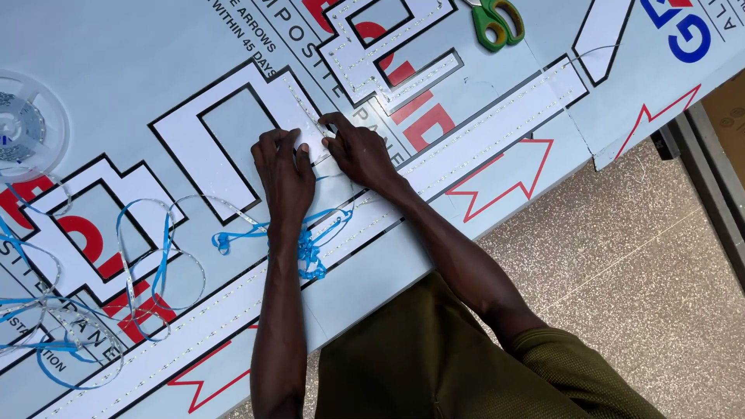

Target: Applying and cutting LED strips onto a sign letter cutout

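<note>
A large pale panel (116,70) with cut-out white letter shapes lies flat in front of me. My left hand (285,177) presses flat on a white letter shape (190,140), fingers together. My right hand (357,147) sits beside it, fingertips pinching or pressing a thin white LED strip (304,109) onto the letter's edge. A tangle of peeled blue backing tape (310,248) lies under my left wrist.
Green-handled scissors (497,19) lie at the top. A clear reel of strip (27,128) sits at the far left. Loose strip and blue tape loops (147,264) sprawl at the left. The panel's edge (543,182) drops to a speckled floor (621,256) at the right.
</note>
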